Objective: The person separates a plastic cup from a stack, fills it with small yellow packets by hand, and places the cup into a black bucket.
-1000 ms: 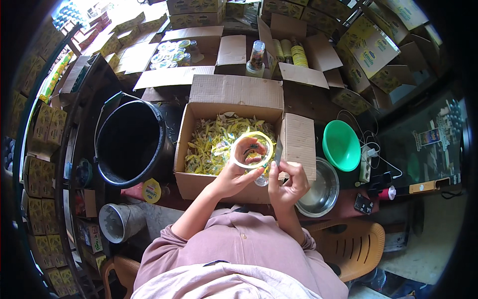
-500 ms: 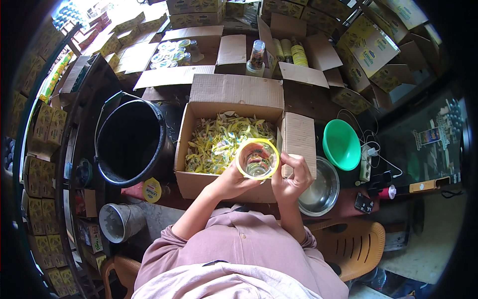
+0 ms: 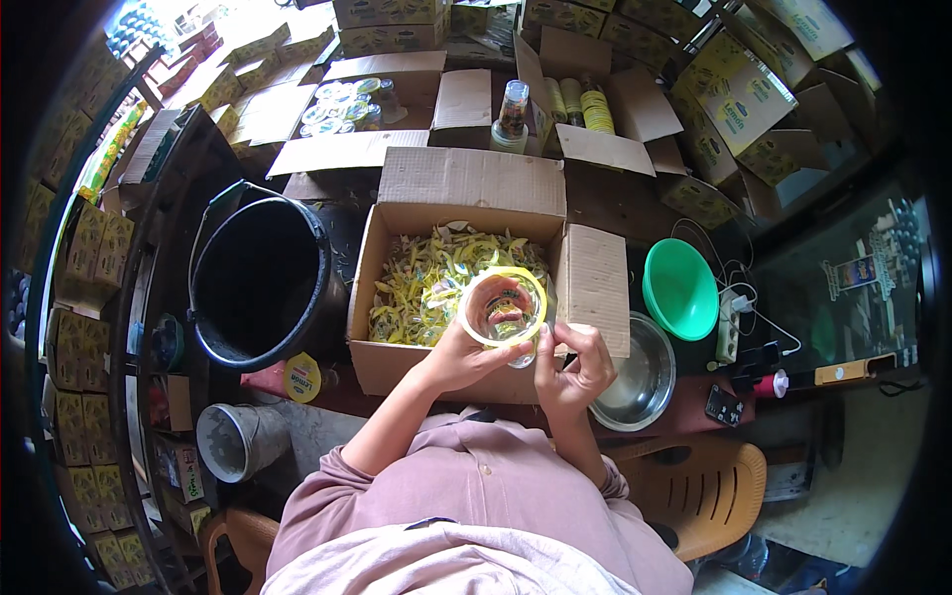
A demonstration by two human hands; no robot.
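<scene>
My left hand (image 3: 460,359) is wrapped round a clear plastic jar (image 3: 504,315), its open mouth tilted up toward me. Yellow shows along the upper and right part of the jar's rim, while the lower left part looks pale. Close against the jar's right side, my right hand (image 3: 577,372) has thumb and forefinger pinched together; what is between them is too small to make out. Beneath the jar stands an open cardboard box (image 3: 441,369) full of small yellow and clear wrapped packets (image 3: 421,283).
A large black bucket (image 3: 203,297) stands left of the box, with a grey pail (image 3: 220,443) below it. To the right are a green bowl (image 3: 679,288) and a metal basin (image 3: 640,392). Behind, a box holds lidded jars (image 3: 342,107); stacked cups (image 3: 513,109) stand beside another box.
The jar and my left hand have shifted slightly left. My right hand has moved a little lower, its fingers more closed. The yellow along the rim's lower left no longer shows.
</scene>
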